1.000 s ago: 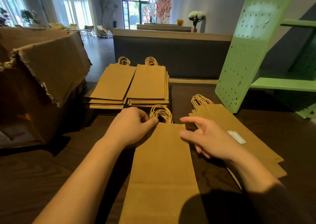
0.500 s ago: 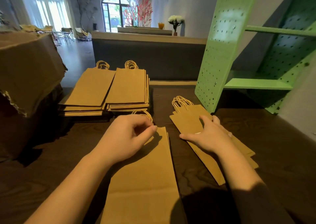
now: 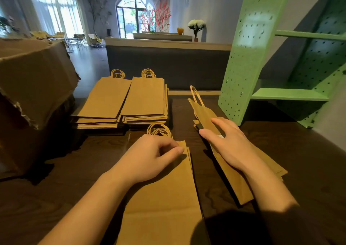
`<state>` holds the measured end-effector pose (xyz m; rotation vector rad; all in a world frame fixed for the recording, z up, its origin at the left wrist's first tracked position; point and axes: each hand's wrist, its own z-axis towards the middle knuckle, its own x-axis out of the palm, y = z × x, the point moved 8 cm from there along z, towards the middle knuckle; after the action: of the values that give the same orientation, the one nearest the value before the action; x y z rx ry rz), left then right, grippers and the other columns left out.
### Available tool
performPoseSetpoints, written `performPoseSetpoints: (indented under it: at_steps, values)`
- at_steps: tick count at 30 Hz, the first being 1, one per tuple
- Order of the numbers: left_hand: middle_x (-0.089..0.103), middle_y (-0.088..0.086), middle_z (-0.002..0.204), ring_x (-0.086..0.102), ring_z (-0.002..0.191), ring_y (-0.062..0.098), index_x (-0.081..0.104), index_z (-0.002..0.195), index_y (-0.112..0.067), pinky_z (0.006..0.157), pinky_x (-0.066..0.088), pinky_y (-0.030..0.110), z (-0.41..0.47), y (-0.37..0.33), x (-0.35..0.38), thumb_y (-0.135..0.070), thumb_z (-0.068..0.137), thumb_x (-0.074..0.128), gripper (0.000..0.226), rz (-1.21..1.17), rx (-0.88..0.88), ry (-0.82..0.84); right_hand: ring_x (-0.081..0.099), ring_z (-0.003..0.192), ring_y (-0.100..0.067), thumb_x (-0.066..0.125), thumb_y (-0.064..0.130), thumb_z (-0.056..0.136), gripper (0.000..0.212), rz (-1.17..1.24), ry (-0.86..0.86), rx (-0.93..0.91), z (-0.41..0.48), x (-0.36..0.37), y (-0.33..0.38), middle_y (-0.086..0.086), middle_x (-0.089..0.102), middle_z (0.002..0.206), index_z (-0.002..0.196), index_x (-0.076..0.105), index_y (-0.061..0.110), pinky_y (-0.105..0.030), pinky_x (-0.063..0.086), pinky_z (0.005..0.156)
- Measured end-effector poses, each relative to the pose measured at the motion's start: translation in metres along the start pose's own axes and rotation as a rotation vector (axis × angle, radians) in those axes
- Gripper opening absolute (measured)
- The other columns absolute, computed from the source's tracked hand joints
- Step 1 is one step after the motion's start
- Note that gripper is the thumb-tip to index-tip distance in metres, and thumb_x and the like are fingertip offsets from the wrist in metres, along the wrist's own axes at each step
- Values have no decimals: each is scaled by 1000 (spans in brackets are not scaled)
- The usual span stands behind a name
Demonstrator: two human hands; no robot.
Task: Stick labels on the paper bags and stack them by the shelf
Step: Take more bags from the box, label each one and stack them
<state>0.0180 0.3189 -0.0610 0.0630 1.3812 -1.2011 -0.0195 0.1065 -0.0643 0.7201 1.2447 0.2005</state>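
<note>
Two hands were in view, a left hand point(image 3: 149, 156) and a right hand point(image 3: 230, 147). On the table point(image 3: 74, 188) lay two tall stacks of paper bags, a left stack point(image 3: 106, 98) and a right stack point(image 3: 146, 97). There was also one front bag point(image 3: 164, 198) and one low pile point(image 3: 271, 166) of a few bags, with one raised bag point(image 3: 204, 113). There was one cardboard box point(image 3: 33, 80) and one green shelf point(image 3: 249, 57).

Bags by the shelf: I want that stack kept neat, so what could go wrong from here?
The right hand pinches the top bag tilted on edge; it could slip or drag the stack askew. No label shows on the front bag under the left hand; it might get stacked unlabelled.
</note>
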Motion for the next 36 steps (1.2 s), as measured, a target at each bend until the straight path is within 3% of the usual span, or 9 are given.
performPoseSetpoints:
  at_steps: [6, 10, 13, 16, 18, 21, 24, 28, 36]
  values:
    - [69, -7, 75, 68, 75, 11, 75, 107, -32, 81, 57, 37, -1, 5, -18, -61, 94, 44, 44, -398, -102, -225, 35, 134, -3, 43, 89, 68, 86, 225, 133, -155, -16, 6, 36, 18, 37, 152, 143, 45, 46, -32, 34, 100]
    - [77, 12, 94, 73, 78, 27, 73, 114, -27, 80, 60, 41, 1, 12, -14, -40, 103, 54, 25, -691, -235, -209, 24, 145, -8, 33, 106, 49, 111, 82, 193, -186, -27, 26, 47, 19, 24, 159, 145, 38, 51, -43, 31, 113]
    - [77, 13, 92, 69, 69, 23, 73, 115, -18, 70, 58, 40, 0, 22, -17, -17, 103, 55, 21, -836, -319, -294, 30, 140, -2, 33, 104, 53, 106, 164, 192, -183, -30, 26, 53, 19, 30, 155, 142, 45, 48, -32, 32, 108]
    - [78, 5, 101, 73, 84, 21, 66, 124, -25, 69, 58, 36, 2, 36, -18, -7, 99, 57, 32, -959, -384, -333, 57, 104, 17, 58, 77, 77, 72, 421, 137, -138, -30, 13, 55, 19, 52, 133, 139, 54, 40, -4, 43, 79]
    - [78, 7, 103, 70, 87, 26, 62, 129, -30, 63, 56, 33, 3, 43, -17, -6, 95, 59, 41, -1025, -409, -331, 65, 82, 14, 68, 39, 91, 53, 568, 127, -57, -29, 8, 50, 12, 61, 124, 141, 51, 36, -5, 47, 59]
    - [78, 3, 98, 70, 79, 27, 60, 132, -29, 63, 57, 36, 2, 45, -22, -6, 93, 58, 45, -966, -410, -331, 73, 64, -12, 62, 9, 96, 59, 781, 213, 34, -29, 14, 44, -3, 77, 91, 147, 43, 33, -21, 51, 48]
    - [75, 5, 86, 63, 65, 20, 68, 119, -22, 49, 47, 29, -2, 50, -33, -8, 94, 58, 31, -898, -437, -392, 71, 59, -16, 57, 1, 95, 64, 894, 315, 98, -32, 24, 45, -7, 76, 77, 149, 38, 30, -22, 51, 44]
    - [78, 11, 98, 72, 85, 26, 77, 105, -22, 85, 58, 51, -8, 62, -38, -16, 93, 60, 21, -816, -498, -403, 69, 58, -17, 57, 6, 97, 54, 923, 401, 98, -33, 38, 49, -8, 77, 84, 144, 43, 28, -25, 51, 41]
    - [72, -9, 88, 65, 86, 5, 77, 95, -26, 77, 53, 26, -9, 66, -46, -30, 96, 65, 13, -137, -449, -391, 51, 37, -14, 66, 7, 93, 58, 705, 395, 47, -28, 52, 42, -9, 65, 57, 144, 42, 19, -25, 40, 32]
